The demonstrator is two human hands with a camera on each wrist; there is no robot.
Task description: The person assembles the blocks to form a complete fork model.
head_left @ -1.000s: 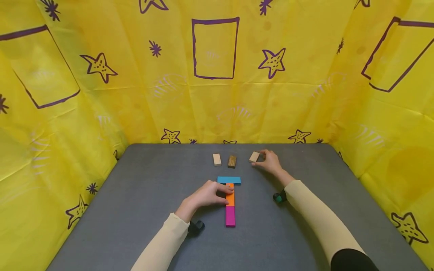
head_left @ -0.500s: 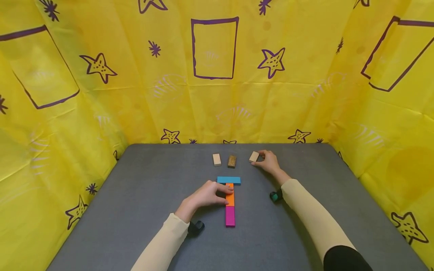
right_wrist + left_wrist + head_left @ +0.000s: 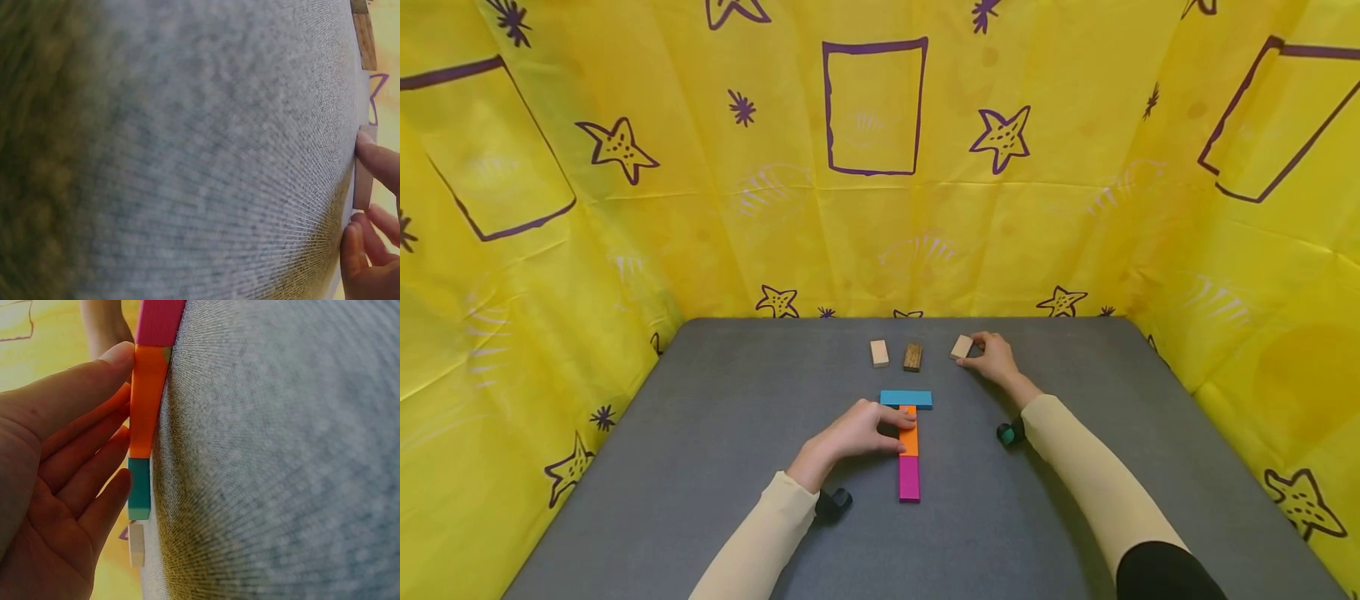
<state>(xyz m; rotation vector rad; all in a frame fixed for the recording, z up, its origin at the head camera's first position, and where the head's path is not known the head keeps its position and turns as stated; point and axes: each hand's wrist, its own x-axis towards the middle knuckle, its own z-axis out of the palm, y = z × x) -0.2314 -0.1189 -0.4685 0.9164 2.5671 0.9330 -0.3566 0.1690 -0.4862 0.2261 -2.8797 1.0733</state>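
My left hand (image 3: 855, 429) rests over an orange block (image 3: 910, 440), thumb and fingertips at its top face; in the left wrist view the fingers look loosely extended. A magenta block (image 3: 909, 482) continues the line toward me. Across the far end of the orange one lies a blue block (image 3: 906, 398), making a T shape. Farther back on the right, my right hand (image 3: 997, 360) pinches a pale wooden block (image 3: 961, 347), slightly turned on the table. The right wrist view has the thumb at one end of that block (image 3: 363, 181) and fingers at the other.
Left of the right hand are a dark brown wooden block (image 3: 912, 357) and another pale wooden block (image 3: 879, 353). They stand on the grey table (image 3: 760, 375) beyond the T shape. A yellow patterned cloth (image 3: 700, 208) encloses the back and sides.
The right forearm has shifted slightly left, and the pale block in the right hand has moved a touch left with it. The left hand and the coloured blocks stay put.
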